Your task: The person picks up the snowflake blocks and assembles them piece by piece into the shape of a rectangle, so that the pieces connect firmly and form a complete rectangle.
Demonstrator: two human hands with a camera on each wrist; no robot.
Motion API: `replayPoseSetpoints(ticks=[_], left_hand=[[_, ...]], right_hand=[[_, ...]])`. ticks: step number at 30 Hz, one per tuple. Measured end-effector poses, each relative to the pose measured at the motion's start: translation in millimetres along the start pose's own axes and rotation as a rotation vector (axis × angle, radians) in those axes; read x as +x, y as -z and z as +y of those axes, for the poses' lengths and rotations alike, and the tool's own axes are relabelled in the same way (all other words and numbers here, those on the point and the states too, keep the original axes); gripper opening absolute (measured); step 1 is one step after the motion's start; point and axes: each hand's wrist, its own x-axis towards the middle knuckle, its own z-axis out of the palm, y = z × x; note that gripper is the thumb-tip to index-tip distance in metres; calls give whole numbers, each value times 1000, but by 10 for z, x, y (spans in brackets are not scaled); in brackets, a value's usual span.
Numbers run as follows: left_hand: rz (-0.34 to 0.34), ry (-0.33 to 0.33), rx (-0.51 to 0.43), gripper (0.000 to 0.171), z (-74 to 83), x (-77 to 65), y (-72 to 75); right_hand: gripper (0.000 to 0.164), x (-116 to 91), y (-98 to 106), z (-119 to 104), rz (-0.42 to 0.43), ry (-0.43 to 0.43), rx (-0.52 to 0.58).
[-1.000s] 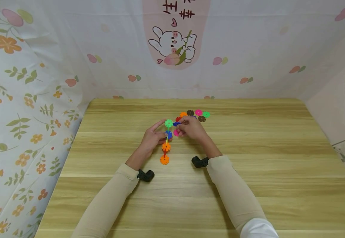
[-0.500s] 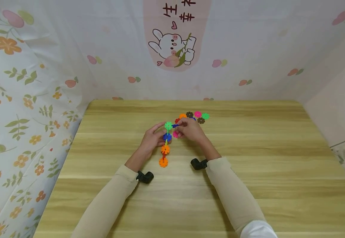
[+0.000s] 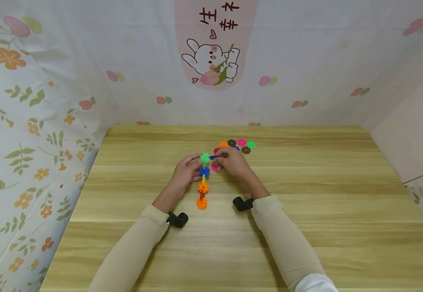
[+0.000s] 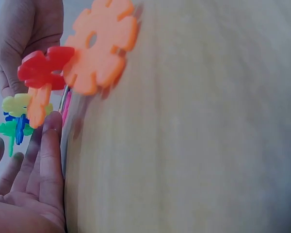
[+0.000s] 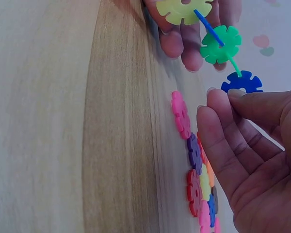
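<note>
A chain of notched, flower-shaped interlocking discs runs toward the person in the head view: orange, red, orange, yellow, blue and green. My left hand holds the chain from the left near its blue and green discs, with its lower fingers spread beneath. My right hand pinches a dark blue disc between thumb and index finger. That disc's edge meets the slot of the green disc at the chain's far end. In the left wrist view the orange end disc lies close over the table.
Loose discs lie beyond and under my right hand, among them a pink disc, a red disc, a brown disc and a green disc. A printed cloth hangs behind the wooden table.
Both hands stay almost in place, the right still pinching the dark blue disc at the green one. The whole scene shifts slightly downward in the head view.
</note>
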Motion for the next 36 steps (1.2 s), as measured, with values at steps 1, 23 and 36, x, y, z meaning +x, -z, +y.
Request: replayPoseSetpoints(ticks=[1, 23, 36], left_hand=[[-3, 2, 3, 34, 29, -22, -5], [49, 8, -15, 23, 9, 19, -32], [41, 9, -7, 23, -11, 33, -37]], right_hand=[[13, 3, -4, 5, 1, 0, 1], [12, -73, -51, -124, -3, 55, -204], [13, -65, -31, -117, -32, 6, -126]])
